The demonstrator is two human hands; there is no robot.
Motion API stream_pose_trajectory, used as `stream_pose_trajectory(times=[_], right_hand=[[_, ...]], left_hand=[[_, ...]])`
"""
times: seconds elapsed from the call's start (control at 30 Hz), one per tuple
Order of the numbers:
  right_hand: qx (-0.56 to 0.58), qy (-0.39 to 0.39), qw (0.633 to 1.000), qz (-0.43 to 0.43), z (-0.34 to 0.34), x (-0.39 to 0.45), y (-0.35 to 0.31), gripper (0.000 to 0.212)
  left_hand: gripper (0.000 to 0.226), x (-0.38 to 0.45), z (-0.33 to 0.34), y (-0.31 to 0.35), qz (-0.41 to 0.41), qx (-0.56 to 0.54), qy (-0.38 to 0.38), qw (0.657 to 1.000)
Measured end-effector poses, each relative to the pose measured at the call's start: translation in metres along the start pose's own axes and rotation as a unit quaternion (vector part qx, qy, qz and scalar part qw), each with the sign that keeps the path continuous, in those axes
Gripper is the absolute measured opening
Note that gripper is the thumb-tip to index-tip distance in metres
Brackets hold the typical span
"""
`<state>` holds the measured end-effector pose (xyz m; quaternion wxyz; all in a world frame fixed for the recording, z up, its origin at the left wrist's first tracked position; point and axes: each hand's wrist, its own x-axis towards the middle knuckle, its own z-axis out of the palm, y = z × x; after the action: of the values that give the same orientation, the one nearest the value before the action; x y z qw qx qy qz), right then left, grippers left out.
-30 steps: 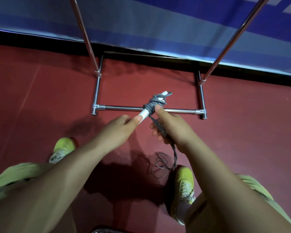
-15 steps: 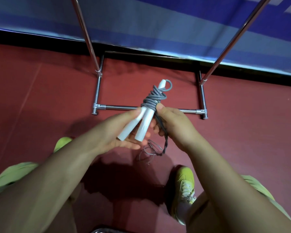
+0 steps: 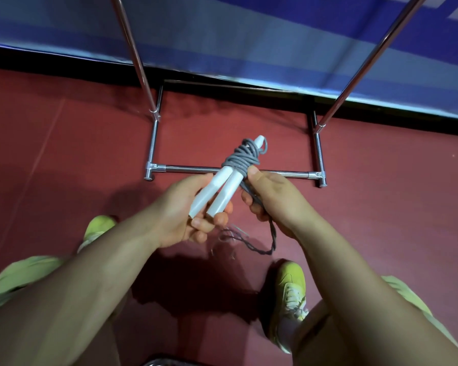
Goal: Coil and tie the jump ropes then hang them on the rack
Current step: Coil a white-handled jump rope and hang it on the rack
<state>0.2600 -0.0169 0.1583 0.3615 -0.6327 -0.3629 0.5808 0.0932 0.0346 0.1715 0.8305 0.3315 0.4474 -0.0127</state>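
Surroundings: chrome tube rack (image 3: 262, 171) base on red matte floor (image 3: 381, 207), two slanted uprights, blue banner (image 3: 249, 35) behind; my yellow-green shoes (image 3: 288, 291) below, nothing btwn me and rack. My left hand (image 3: 177, 215): fingers curled under two smooth white handles (image 3: 220, 191) held side by side; my right hand (image 3: 273, 199): thumb pressing the wrap, fingers closed round the trailing cord. Jump rope (image 3: 241, 162): grey braided cord, several turns wound at handles' top ends, held above the rack's front bar, loose tail hanging toward floor.
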Motion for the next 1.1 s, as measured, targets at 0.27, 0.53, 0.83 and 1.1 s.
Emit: stream_pose_trajectory(times=[0.27,0.53,0.83,1.1], right_hand=[[0.022,0.004,0.996,0.088,0.000,-0.002,-0.002,0.027],[0.137,0.022,0.984,0.114,-0.004,0.000,-0.003,0.026],[0.163,0.059,0.984,0.033,-0.003,0.004,0.001,0.036],[0.314,-0.094,0.941,-0.086,-0.004,-0.001,-0.008,0.044]], left_hand=[[0.048,0.006,0.003,-0.005,0.060,0.125,0.157,0.978],[0.025,0.011,0.002,-0.008,0.085,0.152,0.220,0.960],[0.036,0.013,-0.002,-0.008,0.128,0.218,0.201,0.946],[0.073,-0.006,-0.002,0.001,-0.005,-0.107,-0.083,0.991]])
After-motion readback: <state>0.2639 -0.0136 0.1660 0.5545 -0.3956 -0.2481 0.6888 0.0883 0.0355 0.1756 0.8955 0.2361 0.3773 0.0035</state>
